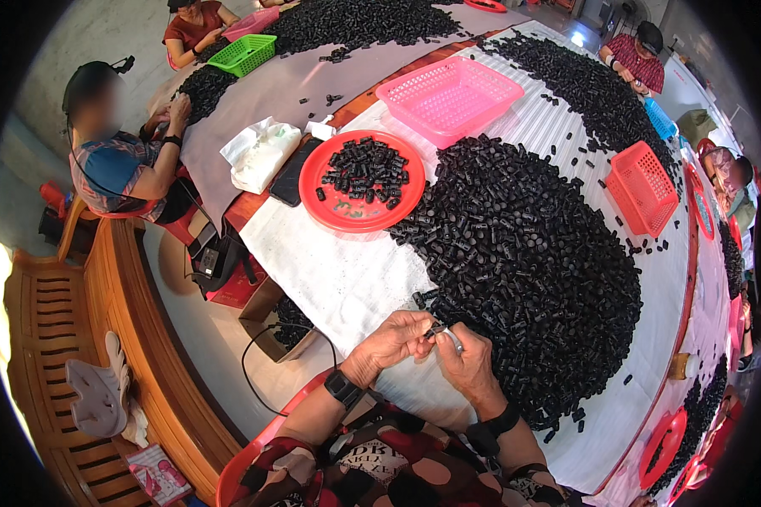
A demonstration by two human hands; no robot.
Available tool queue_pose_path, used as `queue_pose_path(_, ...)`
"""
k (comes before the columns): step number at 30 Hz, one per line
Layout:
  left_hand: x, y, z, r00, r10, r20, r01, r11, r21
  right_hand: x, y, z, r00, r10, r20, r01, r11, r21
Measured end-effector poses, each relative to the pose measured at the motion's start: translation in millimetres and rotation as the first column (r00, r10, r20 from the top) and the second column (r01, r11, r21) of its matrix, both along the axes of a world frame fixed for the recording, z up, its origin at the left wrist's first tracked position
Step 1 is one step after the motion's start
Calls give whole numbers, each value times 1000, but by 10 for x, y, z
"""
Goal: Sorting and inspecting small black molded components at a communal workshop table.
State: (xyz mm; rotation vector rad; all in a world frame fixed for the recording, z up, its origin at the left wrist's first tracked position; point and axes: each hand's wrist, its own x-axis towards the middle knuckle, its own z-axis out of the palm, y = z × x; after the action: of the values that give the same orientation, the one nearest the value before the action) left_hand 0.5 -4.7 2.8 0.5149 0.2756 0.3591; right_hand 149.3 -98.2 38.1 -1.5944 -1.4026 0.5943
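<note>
Small black piece [432, 331] held at the tips of the left hand [399, 336]

I see the left hand narrow, its thumb and fingers pinching the black piece at their tips. The right hand [468, 362] is just beside it, also closed, around a small grey thing [453, 341]; from my distance I cannot tell what kind it is. So the black piece lies between the two hands, above the near edge of the counter [247, 208], which a white cloth [313, 262] covers. Near the hands, to the right and beyond, I have the big heap of black pieces [516, 270]. Farther, to the left of this heap, a red plate [309, 190] carries more such pieces.
</note>
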Motion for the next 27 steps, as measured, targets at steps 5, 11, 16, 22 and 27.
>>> queue_pose_path(5, 13, -4, 7, 1000, 14, 18, -14, 1000, -17, 11, -8, 3, 1000, -17, -17, 16, 1000, -23)
queue_pose_path(11, 8, -8, -13, 1000, 16, 26, -16, 999, -35, 3, -8, 23, 1000, -14, -2, 14, 999, -35)
queue_pose_path(16, 8, -7, -6, 1000, 9, 7, -9, 1000, -25, 14, -3, 10, 1000, -1, 10, 2, 1000, -18)
queue_pose_path(22, 1, -60, -17, 1000, 13, -8, -13, 1000, 0, -3, -58, -9, 1000, 3, 16, -3, 1000, -16)
queue_pose_path(27, 1, -68, 17, 999, 33, -11, -33, 999, -23, -12, -59, 11, 999, -26, -29, 25, 999, -26)
